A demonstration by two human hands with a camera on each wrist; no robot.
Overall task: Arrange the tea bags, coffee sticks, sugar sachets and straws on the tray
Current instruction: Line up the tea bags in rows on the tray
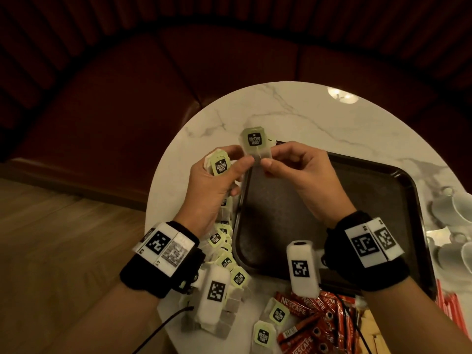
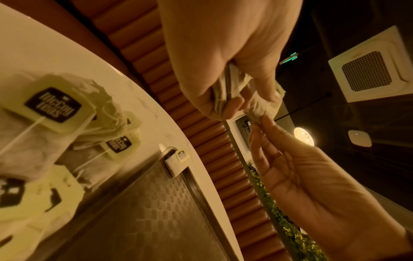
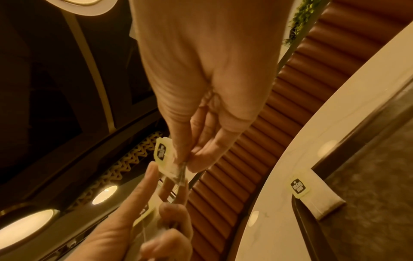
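Nearest edge of the table (image 1: pixel 319 116): coffee sticks (image 1: pixel 306 325) in a loose red heap, two stray tea bags just left of them; red-striped straws (image 1: pixel 445 302) at the right edge. Pale flat packets beside the sticks may be sugar sachets; too dim to tell.

Left of the tray (image 1: pixel 398 200): a heap of tea bags (image 1: pixel 224 254) along its left rim, still off it.

Above the tray's far-left corner: left hand (image 1: pixel 217 182) grips a small bunch of tea bags, fingers curled round them. Right hand (image 1: pixel 298 172) pinches one tea bag (image 1: pixel 255 146) between thumb and fingertips; the left thumb touches the same bag.

Step, as judged: tea-bag stage, early. The bag is being passed or peeled from the bunch.

One bag (image 3: pixel 312 196) already lies over the tray's far corner, tag hanging out over the rim.

Next move calls for a clean separation, strings untangled, then laying the bag flat near that corner.

In the way: the right wrist unit hangs low over the tray; white cups (image 1: pixel 457 208) crowd the right side.
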